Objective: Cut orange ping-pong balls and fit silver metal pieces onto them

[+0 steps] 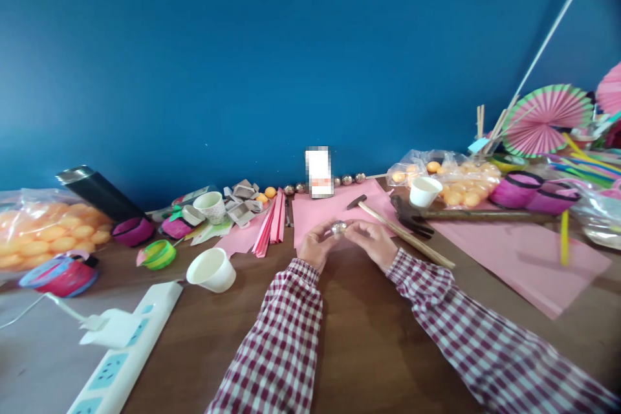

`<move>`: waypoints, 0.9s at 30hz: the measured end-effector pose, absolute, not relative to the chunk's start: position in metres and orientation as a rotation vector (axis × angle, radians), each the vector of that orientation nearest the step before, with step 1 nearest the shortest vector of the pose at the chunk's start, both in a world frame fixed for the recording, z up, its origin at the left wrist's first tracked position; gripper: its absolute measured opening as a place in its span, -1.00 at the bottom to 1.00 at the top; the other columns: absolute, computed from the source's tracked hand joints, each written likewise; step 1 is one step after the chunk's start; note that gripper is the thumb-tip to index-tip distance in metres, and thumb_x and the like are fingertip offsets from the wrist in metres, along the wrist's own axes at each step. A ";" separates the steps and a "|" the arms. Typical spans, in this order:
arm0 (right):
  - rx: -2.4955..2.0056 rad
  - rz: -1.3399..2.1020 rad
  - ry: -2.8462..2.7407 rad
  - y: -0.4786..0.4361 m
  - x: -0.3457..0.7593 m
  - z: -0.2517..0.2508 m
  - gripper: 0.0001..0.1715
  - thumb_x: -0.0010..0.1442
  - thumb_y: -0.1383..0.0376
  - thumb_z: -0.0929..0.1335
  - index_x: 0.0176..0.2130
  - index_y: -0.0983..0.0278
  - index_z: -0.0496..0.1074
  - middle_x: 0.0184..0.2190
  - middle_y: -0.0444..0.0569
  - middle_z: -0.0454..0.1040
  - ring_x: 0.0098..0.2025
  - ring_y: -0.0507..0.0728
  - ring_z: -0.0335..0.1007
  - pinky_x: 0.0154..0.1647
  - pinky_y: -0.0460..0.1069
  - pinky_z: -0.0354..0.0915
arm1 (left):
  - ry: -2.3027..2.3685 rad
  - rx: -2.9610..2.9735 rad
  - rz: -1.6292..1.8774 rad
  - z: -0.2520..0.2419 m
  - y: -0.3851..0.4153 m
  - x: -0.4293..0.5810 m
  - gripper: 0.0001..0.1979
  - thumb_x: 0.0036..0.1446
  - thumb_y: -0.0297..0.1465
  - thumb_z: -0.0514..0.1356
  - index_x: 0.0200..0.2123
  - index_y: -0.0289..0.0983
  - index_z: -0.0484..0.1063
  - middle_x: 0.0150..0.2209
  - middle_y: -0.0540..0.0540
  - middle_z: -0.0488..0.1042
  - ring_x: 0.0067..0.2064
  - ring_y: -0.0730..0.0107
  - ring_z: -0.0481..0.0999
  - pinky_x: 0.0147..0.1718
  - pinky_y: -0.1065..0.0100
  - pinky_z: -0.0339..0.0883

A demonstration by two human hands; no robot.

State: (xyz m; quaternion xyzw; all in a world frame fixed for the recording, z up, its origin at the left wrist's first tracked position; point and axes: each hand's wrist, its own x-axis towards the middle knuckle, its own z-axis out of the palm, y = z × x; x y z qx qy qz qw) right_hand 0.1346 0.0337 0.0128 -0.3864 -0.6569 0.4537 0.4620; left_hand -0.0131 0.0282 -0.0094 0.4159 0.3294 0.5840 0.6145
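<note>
A small shiny silver ball point(339, 227) is held up between both hands, over the near edge of a pink paper sheet point(310, 210). My left hand point(316, 244) grips it from the left with thumb and fingers. From the other side, the fingertips of my right hand point(376, 243) close on the ball too. A hammer point(395, 226) with a wooden handle lies just right of my right hand, its head on the pink sheet. Several similar silver balls point(347, 180) line the back of that sheet, beside a blurred-out white upright object point(319, 191).
Left of my arms stand a white paper cup point(211, 270) and a power strip point(140, 330) with a plug in it. Bags of orange balls point(63, 233) lie at both sides. On the right are another cup point(425, 191), a black tool point(410, 217) and pink paper point(528, 265).
</note>
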 end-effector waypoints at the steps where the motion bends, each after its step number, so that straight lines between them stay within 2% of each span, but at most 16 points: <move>1: -0.950 1.115 -1.616 0.034 0.135 0.013 -0.77 0.00 0.17 0.31 -0.46 0.30 0.42 -0.22 -0.03 0.41 -0.15 0.11 0.31 -0.07 0.01 0.17 | 0.757 0.961 1.344 -0.009 0.028 -0.013 -0.56 -0.21 -0.49 0.27 -0.15 -0.27 0.38 -0.17 -0.12 0.45 -0.14 0.30 0.40 -0.09 0.21 0.21; 14: -0.954 1.109 -1.630 0.034 0.135 0.012 -0.76 0.00 0.16 0.30 -0.46 0.29 0.42 -0.22 -0.05 0.42 -0.18 0.10 0.31 -0.09 0.00 0.17 | 0.743 0.956 1.351 -0.011 0.029 -0.013 -0.57 -0.22 -0.50 0.27 -0.16 -0.29 0.39 -0.16 -0.12 0.45 -0.11 0.27 0.38 -0.08 0.20 0.20; 27: -0.951 1.117 -1.644 0.035 0.136 0.010 -0.75 -0.01 0.15 0.30 -0.46 0.29 0.43 -0.22 -0.05 0.42 -0.19 0.10 0.32 -0.12 0.00 0.19 | 0.762 0.963 1.334 -0.008 0.027 -0.014 -0.55 -0.23 -0.50 0.28 -0.16 -0.29 0.38 -0.19 -0.13 0.46 -0.19 0.30 0.42 -0.22 0.27 0.30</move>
